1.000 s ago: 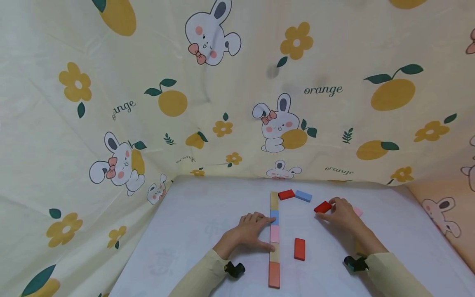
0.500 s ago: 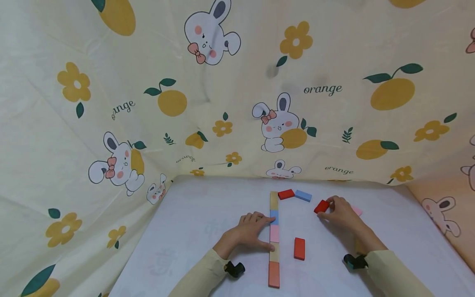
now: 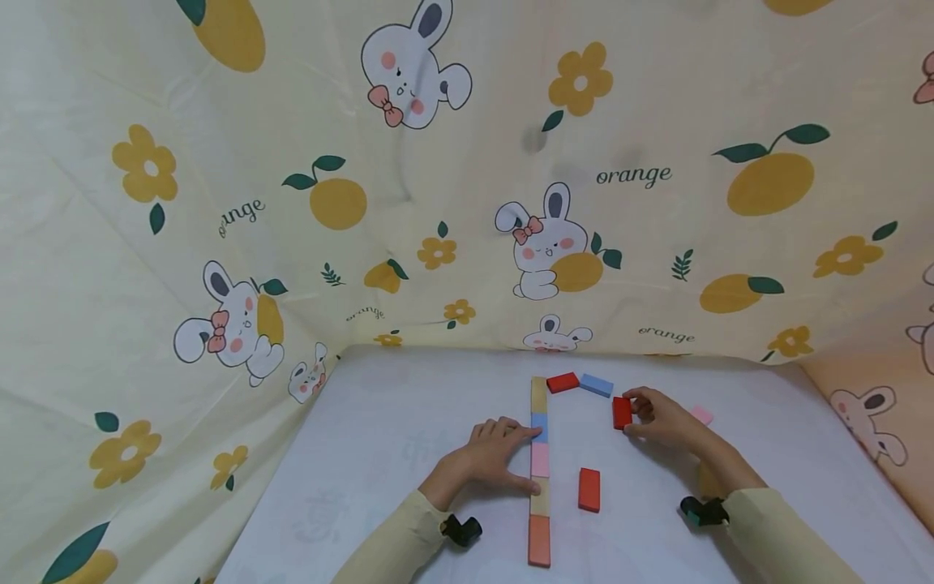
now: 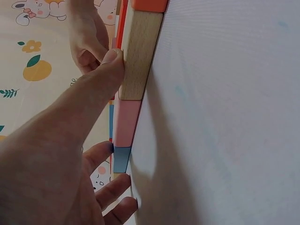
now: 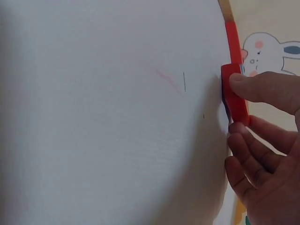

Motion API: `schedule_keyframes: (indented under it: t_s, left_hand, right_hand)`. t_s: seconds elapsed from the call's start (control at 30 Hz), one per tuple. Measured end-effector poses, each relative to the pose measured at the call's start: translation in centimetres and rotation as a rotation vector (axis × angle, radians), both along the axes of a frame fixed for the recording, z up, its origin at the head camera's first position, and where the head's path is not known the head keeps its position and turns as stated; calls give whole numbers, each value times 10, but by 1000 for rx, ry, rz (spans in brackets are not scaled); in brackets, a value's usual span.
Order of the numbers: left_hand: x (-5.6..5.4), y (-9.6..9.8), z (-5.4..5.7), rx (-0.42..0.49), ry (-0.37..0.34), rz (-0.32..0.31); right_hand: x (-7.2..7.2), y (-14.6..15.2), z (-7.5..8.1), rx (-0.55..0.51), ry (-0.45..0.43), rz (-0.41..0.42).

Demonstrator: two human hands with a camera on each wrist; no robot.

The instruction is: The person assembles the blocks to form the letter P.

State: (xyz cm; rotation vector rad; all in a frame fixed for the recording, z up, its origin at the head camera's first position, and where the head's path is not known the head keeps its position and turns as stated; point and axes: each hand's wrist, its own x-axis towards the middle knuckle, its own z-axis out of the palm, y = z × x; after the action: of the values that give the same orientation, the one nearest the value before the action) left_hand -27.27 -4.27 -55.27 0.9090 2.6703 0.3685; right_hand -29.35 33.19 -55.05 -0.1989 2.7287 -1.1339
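A straight row of flat blocks runs away from me: an orange block (image 3: 539, 541) nearest, then a plain wooden block (image 3: 540, 504), a pink block (image 3: 540, 460), a blue block (image 3: 541, 420) and a second wooden block (image 3: 538, 393). My left hand (image 3: 487, 457) rests against its left side, thumb at the near wooden block and forefinger at the blue one, fingers spread. Right of the row, my right hand (image 3: 667, 420) pinches a red block (image 3: 622, 413) between thumb and fingers; in the right wrist view the thumb lies across this red block (image 5: 238, 108).
A red block (image 3: 563, 383) and a blue block (image 3: 597, 385) angle off rightward from the row's far end. Another red block (image 3: 589, 490) lies nearer me. Beyond my right hand is a pink block (image 3: 703, 414); a yellowish block (image 3: 709, 483) shows partly beside that forearm. Patterned cloth (image 3: 467, 203) hangs behind.
My right hand has moved slightly left with the red block and turned it from slanted to nearly in line with the row. My left hand has stayed in place.
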Motion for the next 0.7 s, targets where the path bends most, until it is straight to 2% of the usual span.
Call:
schedule_keyframes:
  t_s: [0.47,0.7]
  left_hand:
    - [0,-1,0,-1,4,-1]
    - [-1,0,-1,-8,4,1]
  right_hand:
    - [-7,5,2,0,-24,64]
    - [-10,5,5,20,-31,60]
